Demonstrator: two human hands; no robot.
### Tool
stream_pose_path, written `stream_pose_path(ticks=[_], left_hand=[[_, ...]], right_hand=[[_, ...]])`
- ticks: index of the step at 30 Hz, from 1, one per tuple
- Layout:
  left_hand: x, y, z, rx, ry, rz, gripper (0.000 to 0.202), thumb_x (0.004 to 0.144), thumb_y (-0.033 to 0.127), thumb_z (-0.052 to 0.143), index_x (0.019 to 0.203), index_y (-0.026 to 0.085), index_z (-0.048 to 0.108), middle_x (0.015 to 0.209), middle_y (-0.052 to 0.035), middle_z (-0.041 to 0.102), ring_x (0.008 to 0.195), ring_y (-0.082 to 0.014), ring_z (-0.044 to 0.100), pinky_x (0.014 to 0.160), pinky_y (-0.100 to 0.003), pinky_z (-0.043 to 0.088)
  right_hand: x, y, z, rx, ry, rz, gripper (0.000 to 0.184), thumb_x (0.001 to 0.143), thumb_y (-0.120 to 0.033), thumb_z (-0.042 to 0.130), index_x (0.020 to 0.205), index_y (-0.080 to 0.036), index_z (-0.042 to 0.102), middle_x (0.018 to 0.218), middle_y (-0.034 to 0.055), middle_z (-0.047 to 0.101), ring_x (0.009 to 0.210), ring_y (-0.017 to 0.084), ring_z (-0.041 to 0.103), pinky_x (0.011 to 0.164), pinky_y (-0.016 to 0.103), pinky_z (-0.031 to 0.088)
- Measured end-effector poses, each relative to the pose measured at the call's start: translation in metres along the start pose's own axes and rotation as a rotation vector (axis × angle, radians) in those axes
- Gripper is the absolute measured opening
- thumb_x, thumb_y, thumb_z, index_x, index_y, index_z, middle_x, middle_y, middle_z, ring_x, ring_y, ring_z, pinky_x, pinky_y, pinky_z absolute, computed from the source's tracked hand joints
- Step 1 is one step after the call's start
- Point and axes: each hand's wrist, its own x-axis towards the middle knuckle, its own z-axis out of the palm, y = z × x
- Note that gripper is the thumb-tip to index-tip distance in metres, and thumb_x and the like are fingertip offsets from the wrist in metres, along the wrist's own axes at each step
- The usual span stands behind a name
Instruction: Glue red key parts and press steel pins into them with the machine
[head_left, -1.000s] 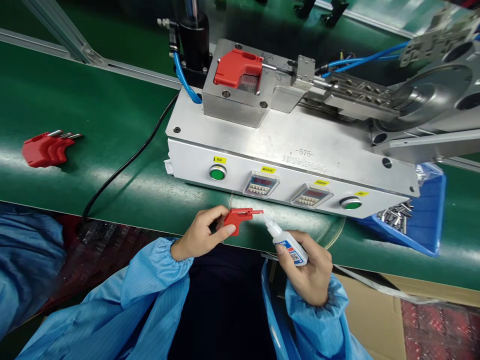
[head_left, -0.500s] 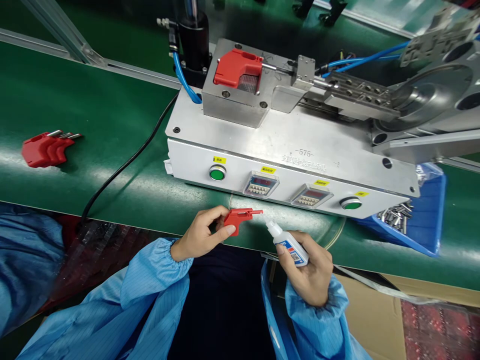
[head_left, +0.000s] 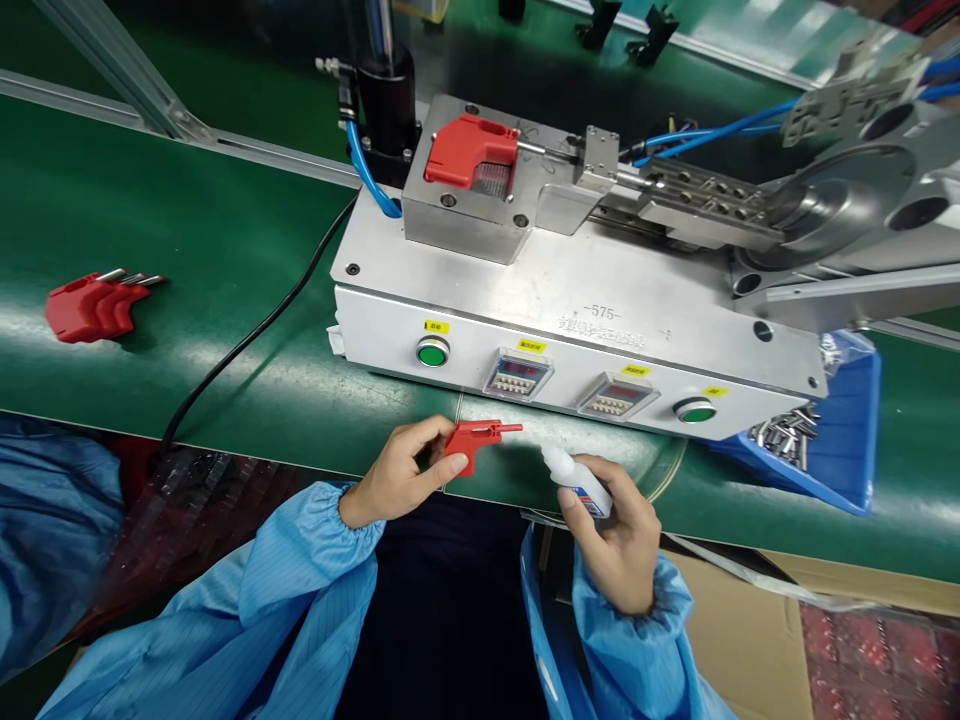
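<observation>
My left hand [head_left: 401,465] pinches a small red plastic part [head_left: 471,441] by its lower end, its thin tip pointing right above the green belt's near edge. My right hand [head_left: 611,530] is wrapped round a small white glue bottle [head_left: 576,480], whose nozzle points up and left and stands a little apart from the red part's tip. Behind both hands sits a metal press machine [head_left: 592,320] with two green buttons and two counters. Another red part [head_left: 466,150] is seated in its fixture at the top.
A stack of red parts with metal pins [head_left: 94,302] lies on the green belt [head_left: 187,230] at the left. A black cable [head_left: 247,330] runs across the belt. A blue tray of metal pins [head_left: 817,440] stands at the right. A cardboard box [head_left: 750,620] sits below right.
The glue bottle's nozzle has drawn back to the right and lower, away from the red part's tip. The left hand holds the part almost still.
</observation>
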Motion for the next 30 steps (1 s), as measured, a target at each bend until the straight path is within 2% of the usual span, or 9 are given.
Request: stream_pose_path(ticks=[4,6,9,17,22,30], left_hand=[[-0.002,-0.003,0.000,0.016,-0.008,-0.036,0.036,0.100,0.053,0.067,0.095,0.018,0.069,0.072,-0.0014,0.066,0.061,-0.0152,0.056,0.057,-0.026,0.046],[-0.005,-0.005,0.000,0.028,0.000,-0.036,0.034,0.100,0.052,0.067,0.095,0.018,0.069,0.073,-0.0015,0.066,0.063,-0.0158,0.058,0.058,-0.026,0.047],[-0.010,-0.009,0.001,0.037,0.007,-0.030,0.031,0.101,0.048,0.068,0.095,0.018,0.068,0.074,-0.0009,0.067,0.064,-0.0155,0.059,0.060,-0.026,0.047],[-0.011,-0.008,0.005,0.018,0.006,-0.076,0.031,0.101,0.048,0.067,0.103,0.018,0.069,0.079,-0.0013,0.069,0.067,-0.0157,0.062,0.063,-0.024,0.049],[-0.006,-0.007,0.005,0.016,0.017,-0.058,0.033,0.101,0.050,0.066,0.106,0.017,0.070,0.077,-0.0010,0.066,0.065,-0.0149,0.057,0.063,-0.025,0.047],[-0.004,-0.006,0.003,0.033,0.021,-0.043,0.037,0.100,0.053,0.067,0.104,0.016,0.070,0.073,-0.0001,0.062,0.064,-0.0146,0.055,0.060,-0.025,0.044]], right_hand=[[-0.002,0.012,0.007,0.145,-0.021,0.036,0.019,0.101,-0.027,0.062,0.120,-0.025,0.063,0.114,0.0080,0.075,0.106,0.025,0.071,0.092,0.037,0.057],[-0.001,0.013,0.013,0.169,-0.038,0.048,0.020,0.101,-0.024,0.062,0.120,-0.025,0.061,0.119,0.0089,0.075,0.113,0.024,0.070,0.100,0.039,0.055],[0.001,0.014,0.019,0.131,-0.049,0.038,0.018,0.098,-0.022,0.062,0.115,-0.023,0.063,0.118,0.0096,0.075,0.116,0.024,0.069,0.104,0.039,0.054],[-0.009,0.004,0.008,0.057,0.015,0.010,0.012,0.098,-0.030,0.066,0.106,-0.021,0.066,0.092,0.0041,0.073,0.080,0.020,0.069,0.078,0.031,0.058],[-0.008,-0.001,0.008,0.051,0.008,-0.030,0.006,0.098,-0.028,0.067,0.101,-0.023,0.067,0.085,0.0031,0.072,0.074,0.020,0.069,0.072,0.031,0.057],[-0.003,0.002,0.014,0.019,-0.028,-0.016,0.007,0.098,-0.030,0.065,0.099,-0.023,0.066,0.080,0.0021,0.071,0.068,0.018,0.066,0.065,0.030,0.055]])
